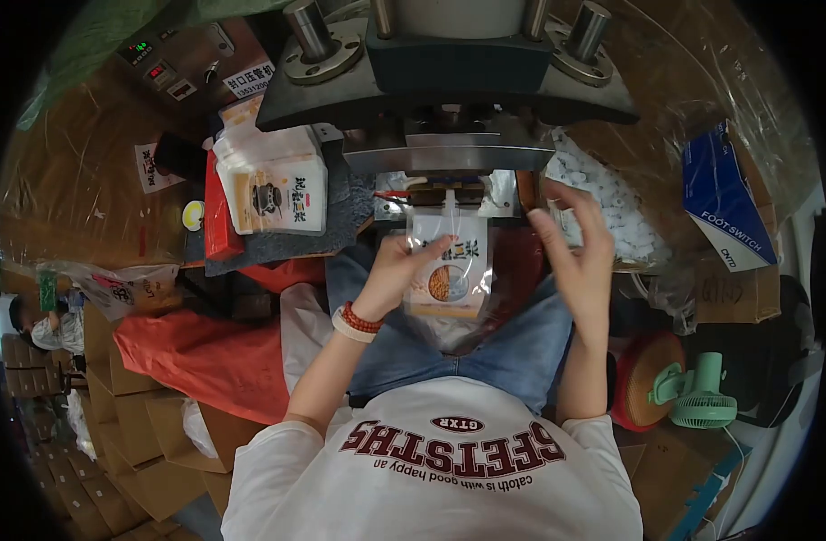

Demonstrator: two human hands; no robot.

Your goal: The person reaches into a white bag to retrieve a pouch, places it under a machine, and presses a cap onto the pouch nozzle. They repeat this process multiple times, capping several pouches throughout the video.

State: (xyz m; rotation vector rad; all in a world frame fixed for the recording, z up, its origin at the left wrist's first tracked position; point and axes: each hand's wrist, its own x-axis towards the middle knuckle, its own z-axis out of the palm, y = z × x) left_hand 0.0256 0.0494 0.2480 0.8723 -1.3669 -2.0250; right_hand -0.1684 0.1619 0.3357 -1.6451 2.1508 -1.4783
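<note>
Left hand (397,270) grips printed pouch (449,266) by side edge, top tucked under sealing press (449,99) just above hands. Right hand (577,248) open, fingers spread, beside pouch, not touching. Sealing step likely; next calls for squaring mouth under bar.

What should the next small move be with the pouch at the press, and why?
Probably bring the right hand onto the pouch's free edge to steady it. Only the left hand grips the pouch, whose top sits just below the press head, while the right hand is open beside it, not touching.
</note>
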